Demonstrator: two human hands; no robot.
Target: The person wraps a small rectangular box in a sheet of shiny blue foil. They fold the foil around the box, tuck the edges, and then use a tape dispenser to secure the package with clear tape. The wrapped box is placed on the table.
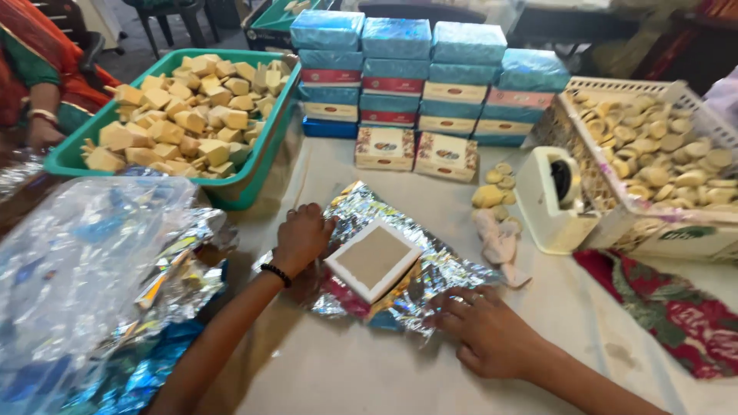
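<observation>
head view: the left hand (301,237) comes in from the lower left, forearm angled up across the table, a dark beaded band at the wrist. its fingers are curled in and it rests on the left part of a crinkled silver foil sheet (442,269), knuckles just beside the left corner of a small box (373,259); whether the fingertips pinch the foil or the box edge cannot be told. the right hand (490,332) enters from the lower right, palm down, fingers loosely spread and pointing left, their tips pressing the near edge of the foil; it grips nothing.

the box is square, white-edged with a tan top face, turned cornerwise and lying in the middle of the foil sheet, between the two hands. the foil lies on a pale tablecloth (346,369).

behind it stand two patterned boxes (415,155) in front of stacks of blue wrapped boxes (430,73). a green tray (261,165) of tan blocks sits at the upper left, a white basket (615,219) of pale oval pieces at the right, a white tape dispenser (555,201) just beside it. a heap of clear and foil wrappers (84,277) fills the lower left.
</observation>
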